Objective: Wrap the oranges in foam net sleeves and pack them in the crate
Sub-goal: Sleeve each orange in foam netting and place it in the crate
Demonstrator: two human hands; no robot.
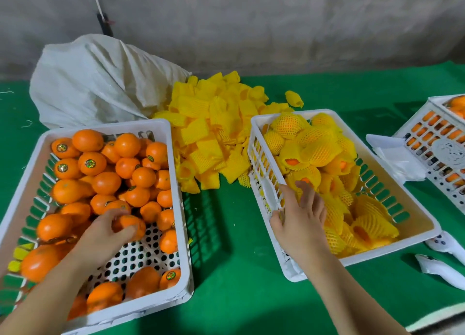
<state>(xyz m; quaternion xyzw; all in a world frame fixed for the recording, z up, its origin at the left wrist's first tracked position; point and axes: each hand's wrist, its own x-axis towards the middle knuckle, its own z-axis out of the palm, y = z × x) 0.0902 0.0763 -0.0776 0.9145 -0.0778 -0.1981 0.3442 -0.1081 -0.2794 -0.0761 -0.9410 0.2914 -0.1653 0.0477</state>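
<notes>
A white crate (pixel 173 158) on the left holds several bare oranges. My left hand (pixel 105 234) reaches into it and grips one orange (pixel 132 225) near the crate's middle. A second white crate (pixel 261 158) on the right holds several oranges wrapped in yellow foam net sleeves. My right hand (pixel 302 219) hovers over its near left corner with fingers spread, the fingertips touching a wrapped orange (pixel 305 175). A pile of empty yellow foam sleeves (pixel 211 128) lies between and behind the two crates.
A white sack (pixel 95 83) lies at the back left. A third white crate (pixel 437 146) with oranges stands at the right edge beside white paper (pixel 392 156). Two white handheld objects (pixel 442 269) lie at the near right. Green cloth (pixel 231 246) covers the table.
</notes>
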